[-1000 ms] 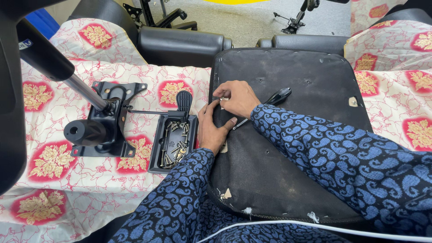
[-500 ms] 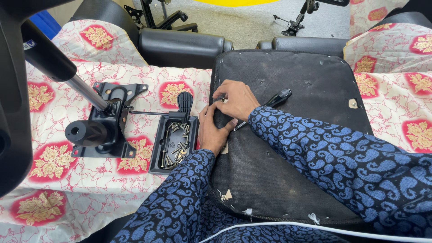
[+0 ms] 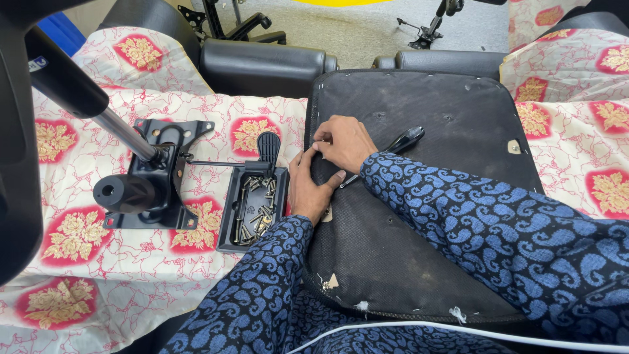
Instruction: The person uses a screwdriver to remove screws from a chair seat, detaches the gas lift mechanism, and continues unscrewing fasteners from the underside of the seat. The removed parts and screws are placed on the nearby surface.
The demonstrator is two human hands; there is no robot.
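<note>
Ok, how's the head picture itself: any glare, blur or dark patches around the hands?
Head view: light is even and soft, with no glare. The left hand and right hand are sharp on the black fabric-covered seat underside, whose dark cloth hides detail. The black tray of silver screws is clear. The black cylinder at the left edge looms large and bowed.

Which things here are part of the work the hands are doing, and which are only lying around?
In use:
- left hand, resting on the seat panel
- right hand, fingertips pinched at the panel's left edge
- black seat panel
- screwdriver, under the right wrist

Lying about:
- black tray of screws
- chair mechanism plate
- floral cloth
</note>
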